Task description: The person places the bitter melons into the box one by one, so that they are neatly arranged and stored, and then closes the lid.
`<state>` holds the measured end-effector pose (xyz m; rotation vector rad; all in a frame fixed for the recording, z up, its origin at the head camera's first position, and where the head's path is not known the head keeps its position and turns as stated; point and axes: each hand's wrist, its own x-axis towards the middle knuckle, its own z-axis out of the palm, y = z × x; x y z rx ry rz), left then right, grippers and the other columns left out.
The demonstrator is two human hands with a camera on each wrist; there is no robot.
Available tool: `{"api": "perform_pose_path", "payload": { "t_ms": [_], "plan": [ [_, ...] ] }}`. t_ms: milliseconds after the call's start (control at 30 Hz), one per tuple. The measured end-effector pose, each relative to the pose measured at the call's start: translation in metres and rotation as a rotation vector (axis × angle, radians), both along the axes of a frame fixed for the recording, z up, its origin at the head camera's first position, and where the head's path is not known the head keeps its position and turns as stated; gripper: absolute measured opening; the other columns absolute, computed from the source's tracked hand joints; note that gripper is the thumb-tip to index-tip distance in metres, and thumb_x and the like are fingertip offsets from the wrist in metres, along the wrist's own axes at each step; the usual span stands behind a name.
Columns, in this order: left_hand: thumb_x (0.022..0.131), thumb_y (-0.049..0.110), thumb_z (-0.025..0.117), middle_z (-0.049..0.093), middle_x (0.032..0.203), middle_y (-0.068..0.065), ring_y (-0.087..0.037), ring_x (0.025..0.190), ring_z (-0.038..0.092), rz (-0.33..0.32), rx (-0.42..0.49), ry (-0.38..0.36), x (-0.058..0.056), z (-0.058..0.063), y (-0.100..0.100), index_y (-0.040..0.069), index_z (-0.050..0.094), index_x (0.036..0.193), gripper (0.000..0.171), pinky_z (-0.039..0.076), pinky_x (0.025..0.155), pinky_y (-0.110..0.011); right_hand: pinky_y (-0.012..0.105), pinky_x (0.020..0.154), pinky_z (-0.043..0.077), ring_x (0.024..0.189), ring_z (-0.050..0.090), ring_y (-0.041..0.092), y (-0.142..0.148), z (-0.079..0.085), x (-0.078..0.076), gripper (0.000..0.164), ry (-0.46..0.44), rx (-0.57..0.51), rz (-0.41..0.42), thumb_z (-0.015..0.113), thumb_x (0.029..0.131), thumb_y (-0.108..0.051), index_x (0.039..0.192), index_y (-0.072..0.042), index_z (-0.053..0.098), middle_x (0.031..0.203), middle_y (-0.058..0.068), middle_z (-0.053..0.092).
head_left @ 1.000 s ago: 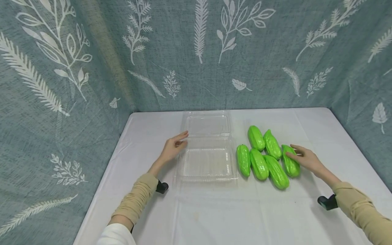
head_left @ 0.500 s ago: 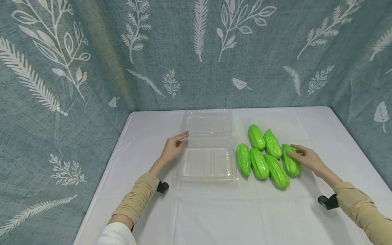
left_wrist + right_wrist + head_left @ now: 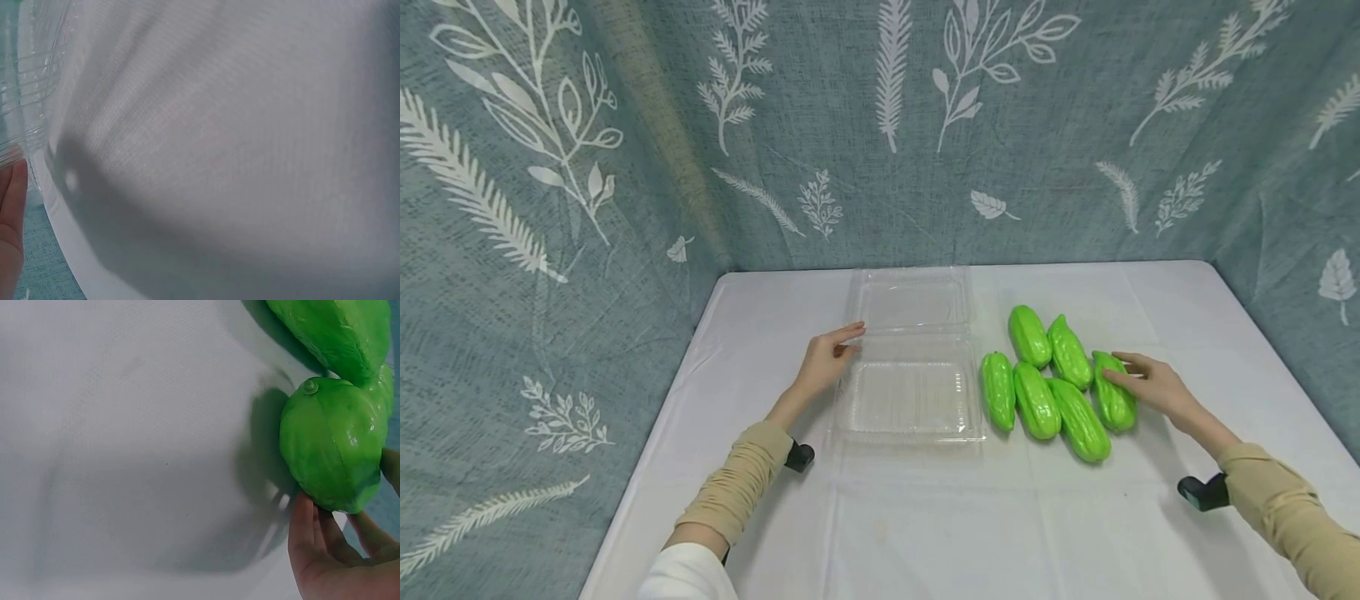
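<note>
In the head view, a clear plastic clamshell box lies on the table with its lid folded back flat. My left hand is at the box's left side, fingers fairly straight, fingertips touching the edge near the hinge. The left wrist view shows those fingers against the ridged clear wall. On the right, my right hand grips the rightmost green ridged gourd. In the right wrist view, its fingers curve around one side of that gourd, the thumb on the other.
Several more glossy green gourds lie close together between the box and my right hand. A white cloth covers the table. Behind it hangs a blue-green curtain with white leaf prints.
Almost nothing differs. The head view has shifted slightly; both hands keep their places at the box edge and on the rightmost gourd.
</note>
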<state>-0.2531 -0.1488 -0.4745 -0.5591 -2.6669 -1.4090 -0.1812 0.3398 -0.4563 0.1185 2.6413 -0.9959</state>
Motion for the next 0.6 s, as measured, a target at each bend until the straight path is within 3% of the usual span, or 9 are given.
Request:
{"api": "perform_pose_path", "payload": {
  "t_ms": [300, 600],
  "plan": [
    [0.089, -0.006, 0.055, 0.057, 0.133, -0.015, -0.031, 0.122, 0.055, 0.004, -0.013, -0.003, 0.000, 0.000, 0.000, -0.006, 0.061, 0.120, 0.032, 0.052, 0.088, -0.040, 0.064, 0.096, 0.037, 0.126, 0.031, 0.057, 0.002, 0.002, -0.003, 0.080, 0.017, -0.021, -0.029, 0.046, 0.095, -0.051, 0.145, 0.007, 0.024, 0.142, 0.042, 0.026],
    [0.089, -0.006, 0.055, 0.057, 0.133, -0.015, -0.031, 0.122, 0.055, 0.004, -0.019, 0.004, -0.001, 0.000, 0.000, -0.006, 0.061, 0.120, 0.032, 0.053, 0.087, -0.041, 0.063, 0.092, 0.040, 0.128, 0.032, 0.054, 0.037, -0.044, -0.028, 0.094, 0.074, -0.049, -0.081, 0.048, 0.085, -0.067, 0.149, -0.003, 0.024, 0.145, 0.037, 0.028]
  ]
}}
